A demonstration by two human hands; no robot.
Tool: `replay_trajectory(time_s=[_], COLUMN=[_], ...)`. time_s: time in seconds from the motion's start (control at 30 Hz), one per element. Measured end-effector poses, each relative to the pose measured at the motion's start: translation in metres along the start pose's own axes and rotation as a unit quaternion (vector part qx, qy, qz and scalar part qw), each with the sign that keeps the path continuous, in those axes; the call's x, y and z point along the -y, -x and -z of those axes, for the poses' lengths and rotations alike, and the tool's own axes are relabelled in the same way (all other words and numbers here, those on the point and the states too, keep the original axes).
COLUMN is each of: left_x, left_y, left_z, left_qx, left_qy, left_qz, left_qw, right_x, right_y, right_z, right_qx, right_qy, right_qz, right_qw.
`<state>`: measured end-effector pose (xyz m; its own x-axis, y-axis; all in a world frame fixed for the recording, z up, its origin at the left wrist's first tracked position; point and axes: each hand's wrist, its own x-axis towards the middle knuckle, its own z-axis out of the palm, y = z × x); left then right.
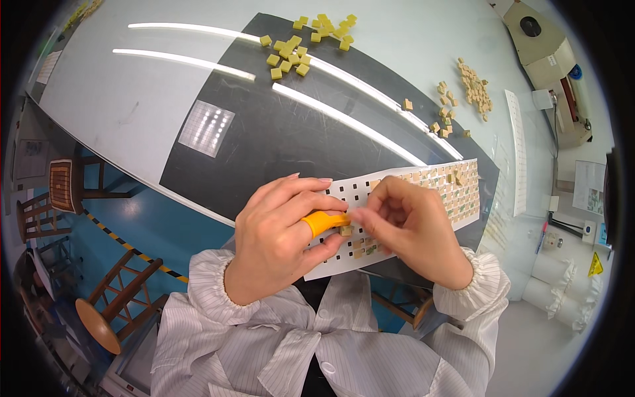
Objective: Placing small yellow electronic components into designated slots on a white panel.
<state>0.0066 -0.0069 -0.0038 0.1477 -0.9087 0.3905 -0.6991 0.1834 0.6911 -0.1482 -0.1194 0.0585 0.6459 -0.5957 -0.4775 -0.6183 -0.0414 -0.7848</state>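
Observation:
An orange plastic piece [324, 222] sits around the index finger of my left hand [274, 231]. Between its tip and my left thumb is a small tan block [345, 231], pinched there; the other left fingers stretch over the sheet. My right hand [417, 228] is closed, its thumb and index finger pressed together close to the orange tip. Whatever they hold is hidden. Under both hands lies a white sheet [325, 268] with rows of small black squares. Small tan pieces [463, 192] cover much of its right part, and a few sit near its front edge.
Yellow cubes [289, 53] lie scattered at the back of the dark mat [264, 126]. Small tan blocks [475, 89] are heaped at the back right. A translucent gridded square [206, 128] lies left on the mat. A beige machine [542, 40] stands far right; wooden stools [119, 291] stand left.

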Motion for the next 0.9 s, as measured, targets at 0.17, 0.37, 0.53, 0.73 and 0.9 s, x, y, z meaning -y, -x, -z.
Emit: replay_trajectory(time_s=[0.17,0.37,0.53,0.73,0.9], left_x=[-0.004,-0.005,-0.005,-0.006,-0.006], left_y=[-0.004,-0.002,-0.003,-0.008,-0.016], left_z=[0.001,-0.001,0.003,0.002,0.003], left_qx=[0.006,-0.004,0.014,0.026,0.039], left_qy=[-0.002,-0.011,-0.023,-0.035,-0.049], left_qz=[0.004,-0.009,-0.004,-0.010,-0.014], left_qw=[1.000,1.000,1.000,0.999,0.998], right_x=[0.003,-0.005,-0.020,-0.061,-0.071], right_y=[0.003,0.002,0.007,-0.004,-0.009], right_z=[0.000,0.018,0.042,0.089,0.089], right_qx=[0.047,0.048,-0.175,-0.330,-0.216], right_qy=[0.135,0.055,0.152,0.227,0.387], right_qz=[0.046,0.137,0.243,0.230,0.323], right_qw=[0.989,0.988,0.942,0.887,0.836])
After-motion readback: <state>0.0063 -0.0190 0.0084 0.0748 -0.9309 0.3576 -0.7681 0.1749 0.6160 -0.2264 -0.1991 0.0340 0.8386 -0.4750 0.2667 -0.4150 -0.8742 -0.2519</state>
